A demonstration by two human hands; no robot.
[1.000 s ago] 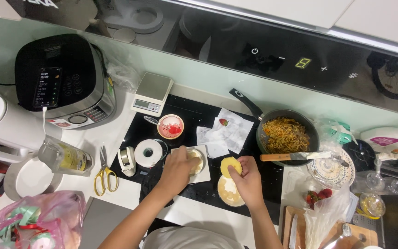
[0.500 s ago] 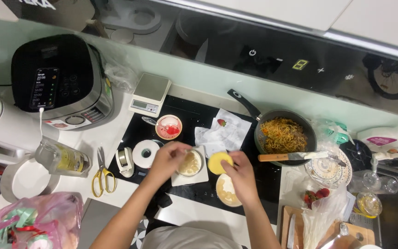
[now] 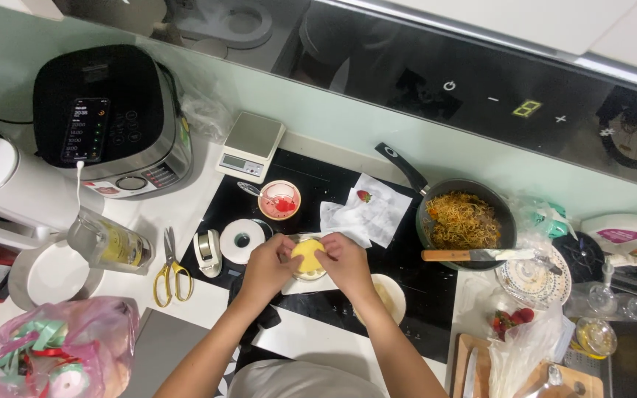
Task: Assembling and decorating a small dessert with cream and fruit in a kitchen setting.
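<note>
Item in hand: a small round yellow disc [image 3: 308, 253], flat and pale like thin dough or pastry, pinched at its left rim by the left hand [image 3: 268, 267] and at its right rim by the right hand [image 3: 346, 262]. Both hands are closed on it with fingertips and thumbs; it is held just above a small round dish [image 3: 310, 273] on a white square of paper [image 3: 293, 286], near the front edge of the black cooktop [image 3: 333, 306].

Containers:
- Dark frying pan [image 3: 466, 221] at the cooktop's right edge, filled with fried noodles; a wooden-handled spatula [image 3: 473, 255] lies across its near rim.
- Small bowl [image 3: 279, 200] toward the back of the cooktop, holding something red.
- Pale bowl [image 3: 392, 295] just right of the right wrist, its contents mostly covered by the forearm.
- Glass measuring jug [image 3: 105, 243] on the white counter, left of the cooktop; contents hard to read.
- Pink plastic bag [image 3: 49, 354] at the front left corner, with green ribbon-like bits inside.

Other stock: crumpled white paper [image 3: 366, 214] carrying one strawberry [image 3: 363, 196]; kitchen scale [image 3: 251, 146]; black multicooker [image 3: 108, 121]; yellow-handled scissors [image 3: 171, 267]; tape roll [image 3: 242, 240]; strawberries [image 3: 512, 318] at the right, partly under clear plastic.

Obscured: the right end of the counter is cluttered and cut off by the frame; the dish under the disc is largely hidden by the hands.
</note>
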